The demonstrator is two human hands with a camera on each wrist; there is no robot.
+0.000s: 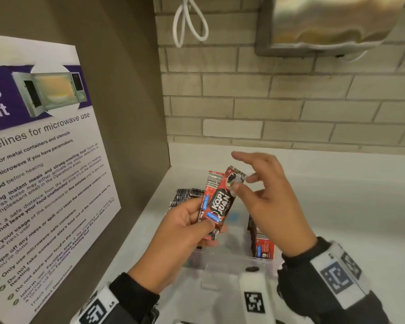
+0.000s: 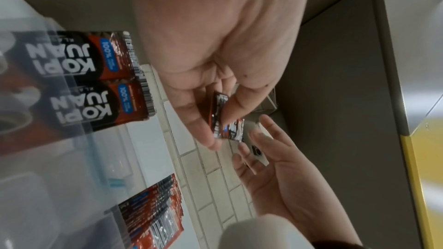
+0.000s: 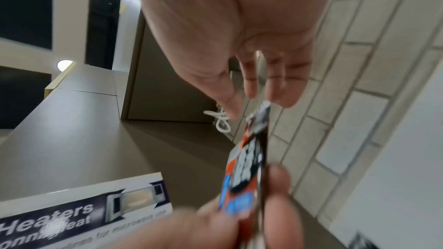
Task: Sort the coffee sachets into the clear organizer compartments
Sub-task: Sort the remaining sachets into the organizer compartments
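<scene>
Sachets [image 1: 216, 203]: two, fanned, held upright above clear organizer [image 1: 229, 260]. We keep left hand [image 1: 185, 232] pinching lower ends, thumb in front. Right hand [image 1: 269, 202] fingers [image 1: 250, 177] spread loose at top edge of front sachet, holding nothing we can confirm. We judge best move: peel one off by top, keep label facing one way, drop into matching compartment beside standing stack [image 1: 262, 244]. White surface [image 1: 337, 206] beneath.
</scene>
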